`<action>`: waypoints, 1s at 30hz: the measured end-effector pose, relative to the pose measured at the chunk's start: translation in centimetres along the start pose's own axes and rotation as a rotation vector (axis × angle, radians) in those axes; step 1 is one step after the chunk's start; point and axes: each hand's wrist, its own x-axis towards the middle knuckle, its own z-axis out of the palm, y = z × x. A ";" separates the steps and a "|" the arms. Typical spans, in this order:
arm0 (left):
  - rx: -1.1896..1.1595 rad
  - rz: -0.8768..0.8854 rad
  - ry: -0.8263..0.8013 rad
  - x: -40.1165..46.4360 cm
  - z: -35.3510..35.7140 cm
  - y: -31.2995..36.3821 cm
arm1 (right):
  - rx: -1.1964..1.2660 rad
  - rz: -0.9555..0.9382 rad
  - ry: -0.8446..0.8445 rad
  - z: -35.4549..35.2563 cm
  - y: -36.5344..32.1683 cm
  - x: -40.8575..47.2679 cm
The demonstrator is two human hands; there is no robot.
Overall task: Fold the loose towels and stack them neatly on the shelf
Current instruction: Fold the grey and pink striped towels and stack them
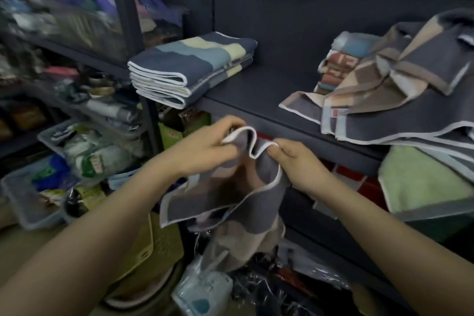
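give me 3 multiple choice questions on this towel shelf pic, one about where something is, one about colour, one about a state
1. Where does the folded stack of blue towels sit?
A. on the left end of the shelf
B. on the floor
C. in a basket

2. What colour is the edging on the grey towel being held?
A. red
B. white
C. black

3. What state is the grey towel in?
A. folded on the shelf
B. hanging loose, in the grip of the left hand and the right hand
C. sealed in plastic

Answers: 1 A, the stack rests at the shelf's left end. 2 B, a white border runs along its edge. 3 B, both hands pinch its top edge and it droops below.
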 end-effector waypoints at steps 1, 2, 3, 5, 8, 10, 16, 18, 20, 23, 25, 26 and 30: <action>0.122 0.048 -0.006 -0.1 0.8 0.7 | 0.084 0.014 -0.032 0.5 0.1 -0.3; 0.245 0.082 0.000 0.0 1.7 1.3 | 0.169 0.019 -0.053 0.8 0.2 -0.5; 0.339 0.100 0.005 0.2 2.6 1.7 | 0.248 0.017 -0.060 1.0 0.2 -0.6; 0.402 0.118 0.005 0.7 4.1 1.8 | 0.333 0.006 -0.006 1.2 0.5 -0.9; 0.328 0.143 0.051 1.2 5.3 1.0 | 0.305 0.000 0.187 1.1 1.7 -1.5; 0.207 0.134 0.072 1.3 5.9 1.0 | 0.154 -0.059 0.224 0.9 2.6 -2.1; -0.516 0.020 0.183 1.1 7.9 2.3 | -0.212 -0.136 0.164 0.9 5.5 -3.8; -0.710 0.021 0.258 1.0 8.6 2.7 | -0.207 -0.041 0.132 1.1 6.8 -4.4; -0.946 -0.013 0.417 1.0 8.8 3.2 | -0.206 0.089 0.115 1.0 8.7 -4.9; -1.037 0.022 0.652 1.1 8.4 2.8 | -0.266 0.303 0.093 0.4 11.7 -6.1; -0.980 0.007 0.663 1.2 8.4 2.3 | -0.201 0.384 0.124 -0.1 13.0 -7.0; -0.938 -0.061 0.637 1.4 8.7 2.0 | -0.148 0.399 0.147 -0.4 13.2 -7.4; -0.187 -0.360 0.221 2.0 10.5 -0.2 | -0.072 0.364 0.117 -1.1 12.4 -7.9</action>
